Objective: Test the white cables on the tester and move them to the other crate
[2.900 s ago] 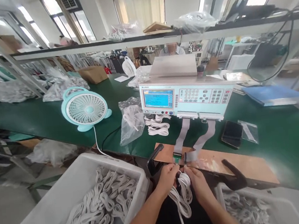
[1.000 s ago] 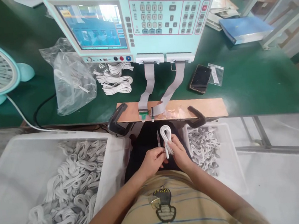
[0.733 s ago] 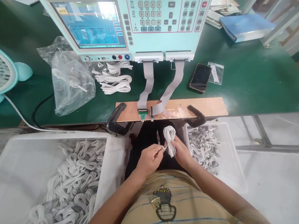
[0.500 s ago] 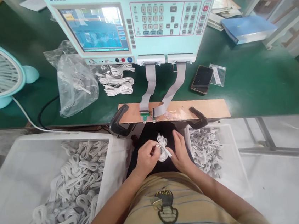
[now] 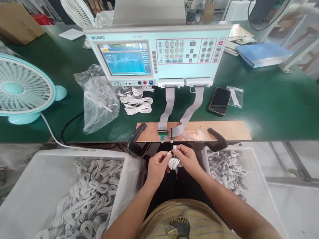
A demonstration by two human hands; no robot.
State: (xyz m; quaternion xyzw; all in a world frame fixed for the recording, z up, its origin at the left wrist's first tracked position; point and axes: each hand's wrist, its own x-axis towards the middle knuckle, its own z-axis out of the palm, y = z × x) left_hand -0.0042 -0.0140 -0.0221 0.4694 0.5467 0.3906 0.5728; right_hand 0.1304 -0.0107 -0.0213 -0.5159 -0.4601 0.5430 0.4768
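A bundled white cable (image 5: 174, 164) hangs between my two hands, just below the table's front edge. My left hand (image 5: 158, 166) is closed, pinching one end of the cable near its plug. Between thumb and fingers, my right hand (image 5: 188, 160) grips the other end, and a white plug (image 5: 174, 147) points up from it. Right ahead of the plugs, a small green circuit board (image 5: 162, 136) and a second connector (image 5: 171, 134) sit on the wooden board (image 5: 226, 130), each joined to a grey ribbon cable (image 5: 168, 107).
A tester with a screen (image 5: 126, 60) stands behind the board. Black clamps (image 5: 137, 141) hold the board at the edge. White bins (image 5: 26, 186) of bundled cables flank my lap. A fan (image 5: 12, 87), a plastic bag (image 5: 100, 103), cable bundles (image 5: 137, 102) and a phone (image 5: 219, 101) lie around.
My right hand has closed on a cable end, where it was open beside the bundle. Both hands have come together nearer the connectors. The camera view has tilted up.
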